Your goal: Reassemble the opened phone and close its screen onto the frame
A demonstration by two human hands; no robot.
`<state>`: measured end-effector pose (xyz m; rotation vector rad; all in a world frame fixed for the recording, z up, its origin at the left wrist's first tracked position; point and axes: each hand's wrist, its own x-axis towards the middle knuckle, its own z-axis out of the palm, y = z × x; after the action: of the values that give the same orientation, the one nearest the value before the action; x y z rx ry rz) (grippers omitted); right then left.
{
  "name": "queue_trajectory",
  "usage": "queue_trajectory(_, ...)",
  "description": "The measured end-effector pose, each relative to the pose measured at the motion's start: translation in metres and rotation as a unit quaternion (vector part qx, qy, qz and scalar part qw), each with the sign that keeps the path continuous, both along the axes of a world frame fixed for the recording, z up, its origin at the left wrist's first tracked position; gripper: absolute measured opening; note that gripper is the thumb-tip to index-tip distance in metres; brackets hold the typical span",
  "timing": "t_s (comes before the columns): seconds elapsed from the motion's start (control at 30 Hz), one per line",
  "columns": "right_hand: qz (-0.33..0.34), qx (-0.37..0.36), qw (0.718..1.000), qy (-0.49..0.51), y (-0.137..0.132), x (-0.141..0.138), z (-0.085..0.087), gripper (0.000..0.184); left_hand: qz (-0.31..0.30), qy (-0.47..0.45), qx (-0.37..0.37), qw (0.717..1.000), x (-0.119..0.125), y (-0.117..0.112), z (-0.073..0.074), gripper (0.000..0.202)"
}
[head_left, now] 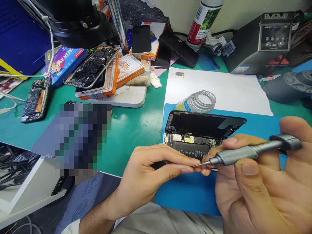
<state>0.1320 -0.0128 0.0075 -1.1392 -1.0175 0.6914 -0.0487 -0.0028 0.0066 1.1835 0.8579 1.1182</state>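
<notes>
My right hand (pixel 260 185) is closed around a grey metal screwdriver (pixel 246 154), its thin tip pointing left. My left hand (pixel 151 172) pinches thumb and forefinger together right at that tip; whatever sits between the fingertips is too small to make out. Just behind both hands lies an opened phone (pixel 192 144) on a blue mat (pixel 185 191), battery and boards exposed, with its black screen (pixel 204 125) lifted up along the far side.
A roll of clear tape (pixel 198 101) lies on a white sheet (pixel 219 87) behind the phone. Left stand a microscope base (pixel 124 96), stacked orange boxes (pixel 122 70) and several dismantled phones (pixel 35 99). A spray can (pixel 203 21) and a grey station (pixel 263 42) stand at the back.
</notes>
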Motion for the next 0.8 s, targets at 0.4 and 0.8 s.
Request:
queue_trajectory(0.4,0.024,0.029,0.999,-0.022,0.006,0.006,0.000,0.066,-0.002,0.015,0.016,1.000,-0.001,0.000,0.002,0.020)
queue_trajectory(0.8,-0.017,0.033,0.999,-0.027,0.003,0.019,-0.002,0.059,0.026,0.063,0.024,0.997,0.002,-0.003,-0.001,0.020)
